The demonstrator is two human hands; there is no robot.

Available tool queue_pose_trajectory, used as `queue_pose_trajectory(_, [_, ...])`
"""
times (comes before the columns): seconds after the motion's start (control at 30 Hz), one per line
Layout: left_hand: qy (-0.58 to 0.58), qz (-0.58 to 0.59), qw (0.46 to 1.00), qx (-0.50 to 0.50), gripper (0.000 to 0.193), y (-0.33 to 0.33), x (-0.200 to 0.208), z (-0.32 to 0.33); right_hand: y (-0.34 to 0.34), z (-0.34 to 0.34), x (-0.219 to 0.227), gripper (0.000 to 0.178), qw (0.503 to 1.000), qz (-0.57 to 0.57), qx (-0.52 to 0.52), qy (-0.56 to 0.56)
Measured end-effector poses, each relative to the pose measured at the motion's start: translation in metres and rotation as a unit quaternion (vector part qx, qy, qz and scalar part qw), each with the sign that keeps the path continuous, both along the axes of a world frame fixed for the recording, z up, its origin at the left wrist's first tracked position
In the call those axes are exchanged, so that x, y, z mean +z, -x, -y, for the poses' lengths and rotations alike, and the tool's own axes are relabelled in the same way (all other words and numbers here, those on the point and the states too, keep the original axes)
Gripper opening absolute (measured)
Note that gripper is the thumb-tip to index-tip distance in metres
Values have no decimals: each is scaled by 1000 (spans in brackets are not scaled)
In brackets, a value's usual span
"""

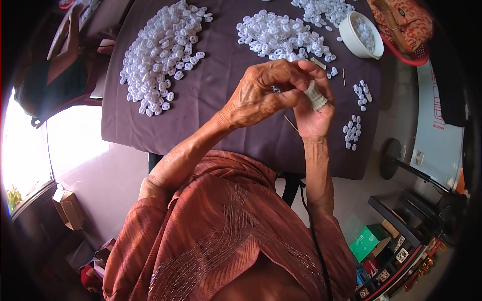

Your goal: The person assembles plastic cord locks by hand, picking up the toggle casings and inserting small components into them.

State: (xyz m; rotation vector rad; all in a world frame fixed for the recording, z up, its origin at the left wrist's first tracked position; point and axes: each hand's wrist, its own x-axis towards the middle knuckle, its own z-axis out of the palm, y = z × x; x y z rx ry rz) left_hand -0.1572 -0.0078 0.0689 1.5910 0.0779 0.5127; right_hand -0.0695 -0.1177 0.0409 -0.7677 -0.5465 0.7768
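Both my hands are raised close together over the near part of the dark-covered table (226,118). My right hand (317,118) has its palm turned up, fingers curled around a small pale, ridged strip (315,96). My left hand (258,93) is closed in a pinch beside the strip's upper end; what sits between its fingertips is too small to make out. A small shiny bit (275,89) shows at the left fingers, perhaps a ring. Below the hands lies a thin stick (290,122), partly behind my right wrist.
Small white two-holed plastic pieces form a long pile (160,55) at left and another pile (281,35) farther off. A white bowl (354,42) holds more. Two small groups (352,131) lie at right, near another thin stick (344,78). An orange patterned bag (409,22) stands beyond.
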Motion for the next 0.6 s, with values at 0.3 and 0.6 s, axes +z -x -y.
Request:
queue_pose_trajectory(0.3, [-173, 14, 977, 122, 16, 2, 5, -1, -2, 2, 10, 20, 943, 199, -185, 191])
queue_pose_trajectory(0.6, [-363, 35, 920, 144, 15, -3, -2, 14, -13, 4, 12, 20, 691, 618, -315, 203])
